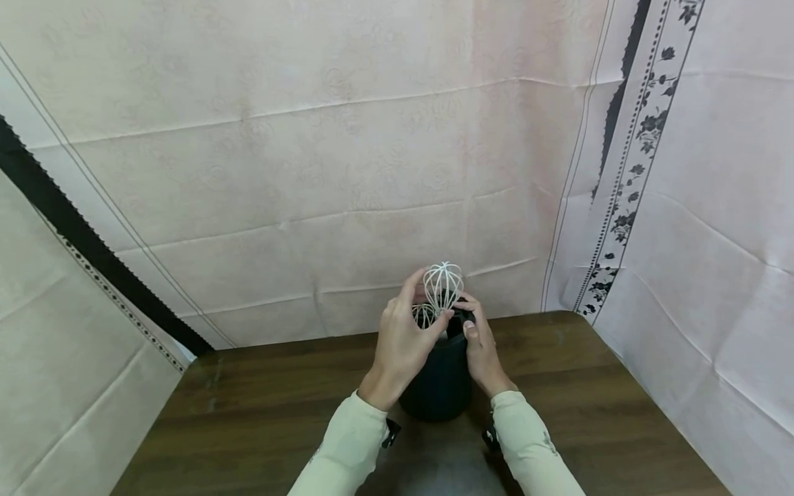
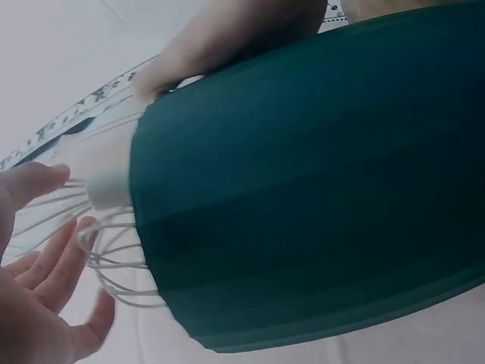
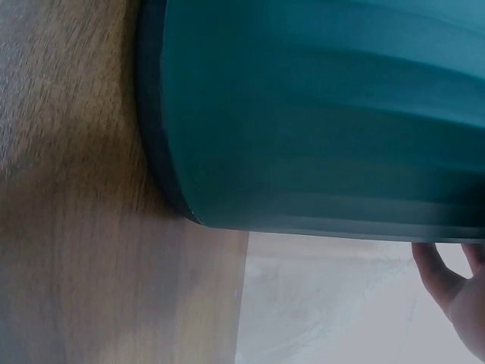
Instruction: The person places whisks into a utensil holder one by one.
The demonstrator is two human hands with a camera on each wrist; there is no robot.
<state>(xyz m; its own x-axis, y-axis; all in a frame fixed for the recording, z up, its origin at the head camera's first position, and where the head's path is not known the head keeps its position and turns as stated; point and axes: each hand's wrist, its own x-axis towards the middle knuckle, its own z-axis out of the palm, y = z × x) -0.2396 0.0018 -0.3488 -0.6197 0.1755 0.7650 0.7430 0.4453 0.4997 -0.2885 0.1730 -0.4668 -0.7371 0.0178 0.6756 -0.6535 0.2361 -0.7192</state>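
A dark green ribbed container stands upright on the wooden table, holding whisks. My left hand pinches a white wire whisk just above its collar, whose lower end disappears behind the container's rim. Close beside it, a second, smaller whisk pokes out of the container, near the curled left fingers. On the other side, my right hand grips the container's rim, thumb toward me. A black piece shows at the rim beside the right fingers.
The brown wooden table runs out to both sides of the container. Behind it hangs a pale creased cloth, with another cloth at the right bearing a dark floral border.
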